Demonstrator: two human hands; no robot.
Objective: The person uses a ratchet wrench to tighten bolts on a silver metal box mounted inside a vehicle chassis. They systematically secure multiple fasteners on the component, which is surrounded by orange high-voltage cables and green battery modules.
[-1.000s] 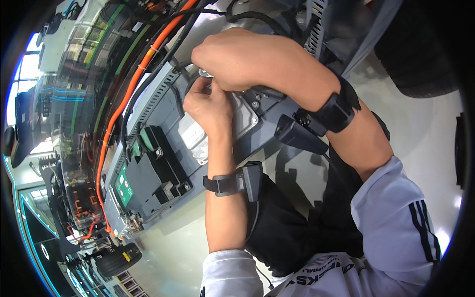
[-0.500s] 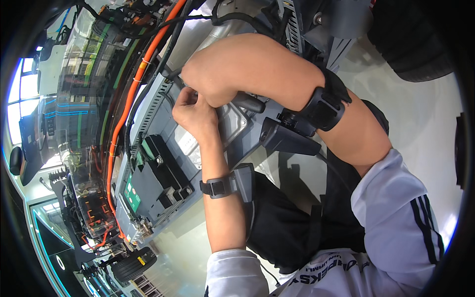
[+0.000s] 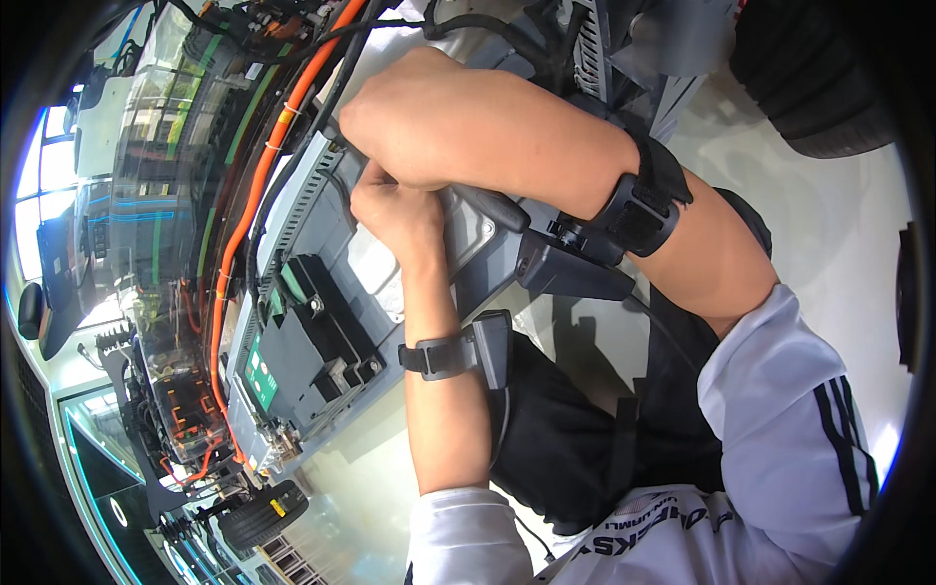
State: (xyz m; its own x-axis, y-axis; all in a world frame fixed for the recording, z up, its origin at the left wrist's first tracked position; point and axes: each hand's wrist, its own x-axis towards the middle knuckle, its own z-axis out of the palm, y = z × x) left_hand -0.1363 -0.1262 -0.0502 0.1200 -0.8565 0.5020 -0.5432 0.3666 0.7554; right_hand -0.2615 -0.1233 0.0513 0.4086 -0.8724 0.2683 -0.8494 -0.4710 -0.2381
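Both my hands meet over a grey metal tray of vehicle parts [image 3: 322, 210], beside a silver cover plate [image 3: 466, 232]. My left hand [image 3: 398, 213] is closed, thumb and fingers curled together. Just above it, my right hand [image 3: 395, 122] bends down at the wrist, knuckles folded and fingers turned under. Whatever either hand grips is hidden behind the hands. A black rounded handle-like piece [image 3: 499, 207] shows below my right forearm. Black strapped devices sit on my left wrist [image 3: 450, 357] and my right forearm [image 3: 634, 214].
A thick orange cable [image 3: 234, 244] and black cables run along the tray's left edge. A black module [image 3: 322, 331] lies on its lower part. Further left stands a transparent curved panel [image 3: 146, 195]. Tires appear at upper right [image 3: 814, 83] and lower left [image 3: 263, 517].
My hands have shifted slightly; my right hand sits a little higher and further left, and my left hand slightly right. They stay close together, and the view has shifted a little.
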